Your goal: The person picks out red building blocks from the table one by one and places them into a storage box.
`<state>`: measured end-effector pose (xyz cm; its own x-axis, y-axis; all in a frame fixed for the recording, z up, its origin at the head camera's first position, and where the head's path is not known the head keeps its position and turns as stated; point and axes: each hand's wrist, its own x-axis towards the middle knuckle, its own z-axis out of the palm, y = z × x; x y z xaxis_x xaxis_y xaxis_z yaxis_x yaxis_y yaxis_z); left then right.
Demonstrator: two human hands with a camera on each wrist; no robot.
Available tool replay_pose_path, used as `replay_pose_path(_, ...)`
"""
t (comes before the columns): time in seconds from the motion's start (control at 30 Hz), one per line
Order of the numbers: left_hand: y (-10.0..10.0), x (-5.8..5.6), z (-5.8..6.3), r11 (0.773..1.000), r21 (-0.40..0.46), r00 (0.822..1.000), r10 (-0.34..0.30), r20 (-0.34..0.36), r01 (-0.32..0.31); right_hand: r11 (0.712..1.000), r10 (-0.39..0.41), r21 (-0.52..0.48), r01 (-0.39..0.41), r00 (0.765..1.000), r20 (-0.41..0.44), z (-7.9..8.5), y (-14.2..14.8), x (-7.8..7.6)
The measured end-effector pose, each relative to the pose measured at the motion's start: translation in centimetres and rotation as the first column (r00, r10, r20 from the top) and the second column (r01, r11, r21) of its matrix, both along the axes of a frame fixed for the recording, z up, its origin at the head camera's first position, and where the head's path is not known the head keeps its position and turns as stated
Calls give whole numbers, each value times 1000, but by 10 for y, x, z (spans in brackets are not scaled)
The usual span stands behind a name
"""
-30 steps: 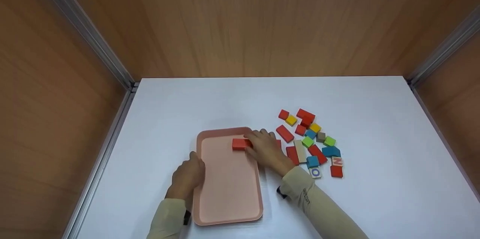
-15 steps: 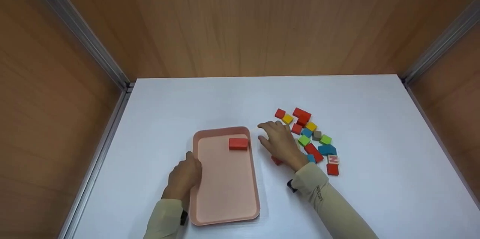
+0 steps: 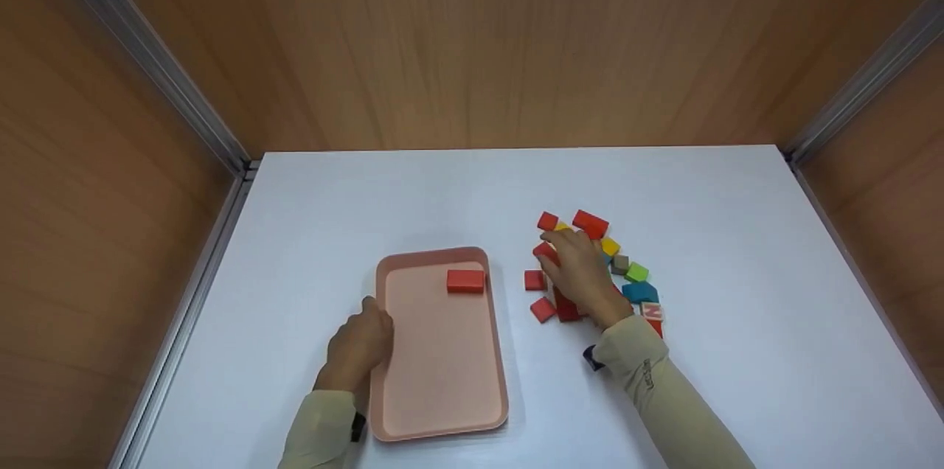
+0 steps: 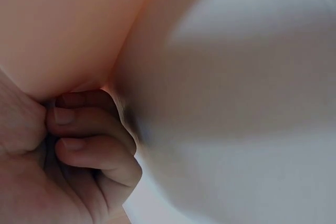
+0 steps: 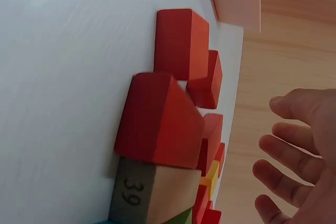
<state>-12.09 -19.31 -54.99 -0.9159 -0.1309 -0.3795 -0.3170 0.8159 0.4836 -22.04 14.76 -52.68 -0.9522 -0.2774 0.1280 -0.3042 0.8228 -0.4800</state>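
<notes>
My left hand (image 3: 358,344) grips the left rim of a pink tray (image 3: 442,366), its fingers curled under the edge in the left wrist view. One red rectangular block (image 3: 465,282) lies in the tray's far right corner. Above a group of coloured wooden blocks hovers my right hand (image 3: 582,273), fingers spread and apart from them in the right wrist view. Closest to that hand in the head view is a red block (image 3: 546,251) by the thumb. Its palm and wrist hide several blocks. A wooden block marked 39 (image 5: 155,190) shows in the right wrist view.
Two small red blocks (image 3: 543,310) lie between tray and group. On the group's right side are a blue block (image 3: 639,293), a green block (image 3: 636,272) and an N block (image 3: 652,310). Wood panels (image 3: 472,49) border the white table (image 3: 369,196).
My right hand has moved from the red block in the tray rightward over the loose blocks, its fingers spread. The left hand keeps its grip on the tray. The head view has shifted slightly.
</notes>
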Motion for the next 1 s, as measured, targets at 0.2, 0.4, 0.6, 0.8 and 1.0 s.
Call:
replay_pose_path(0.2, 1, 1, 0, 1000, -1, 999, -16, -30, 16, 998, -67, 25, 66, 996, 59, -3, 10, 0)
replay_pose_path(0.4, 0, 1, -1, 999, -3, 998, -37, -52, 37, 989, -86, 125, 76, 993, 78, -11, 14, -2)
replay_pose_path(0.6, 2, 1, -1, 1000, -7, 998, -30, -61, 30, 976, -71, 213, 48, 992, 103, -18, 16, -3)
replay_pose_path(0.8, 4, 1, 0, 1000, -7, 997, -31, -64, 31, 968, -86, 248, 46, 984, 155, -21, 18, -4)
replay_pose_path(1.0, 5, 2, 0, 1000, 7, 999, -24, -45, 24, 976, -106, 207, 72, 981, 161, -23, 19, -3)
